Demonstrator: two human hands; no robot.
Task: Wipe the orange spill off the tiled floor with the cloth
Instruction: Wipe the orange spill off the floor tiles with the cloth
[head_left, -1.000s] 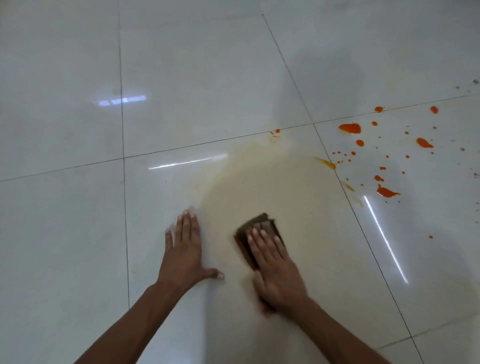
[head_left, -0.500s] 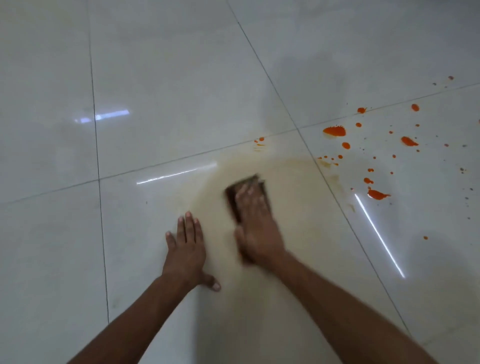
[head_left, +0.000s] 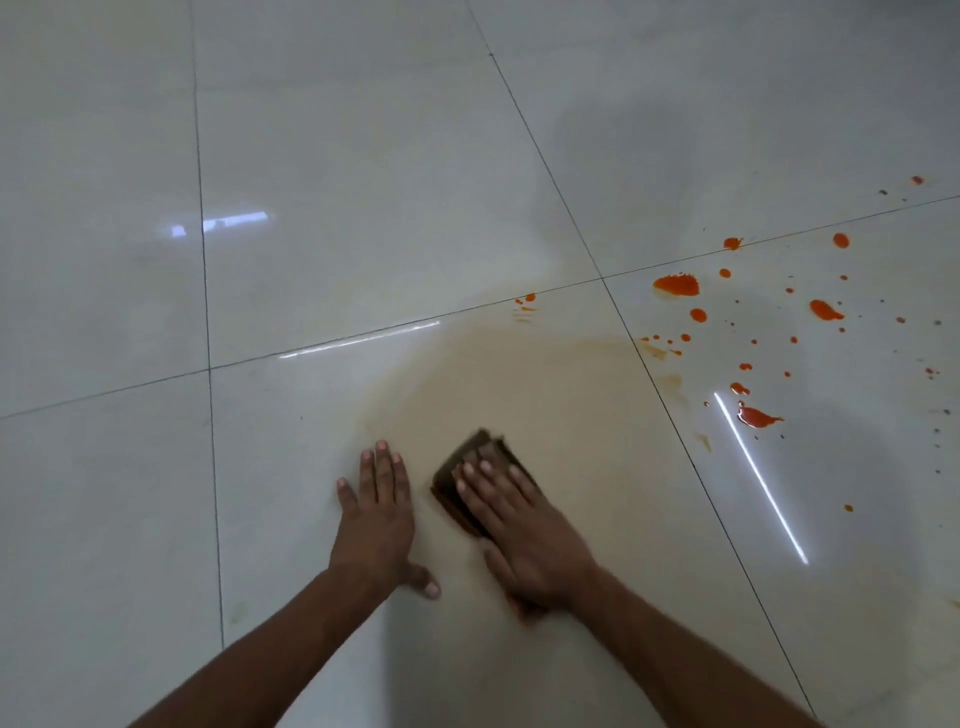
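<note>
A folded brown cloth (head_left: 467, 467) lies on the glossy white tiled floor (head_left: 363, 156). My right hand (head_left: 524, 530) presses flat on it, fingers spread over its top. My left hand (head_left: 379, 514) rests flat on the bare tile just left of the cloth, fingers apart and holding nothing. A pale yellowish smear (head_left: 530, 384) spreads across the tile beyond the cloth. Bright orange blots (head_left: 675, 285) and several small drops (head_left: 758, 415) dot the tile to the right, across the grout line.
Dark grout lines (head_left: 649, 374) cross the floor. Small dark specks (head_left: 937, 431) lie at the far right. Bright light streaks (head_left: 758, 478) reflect on the wet, shiny tiles.
My right hand has pulled the cloth back toward me from the far part of the smear. My left hand has stayed planted on the tile.
</note>
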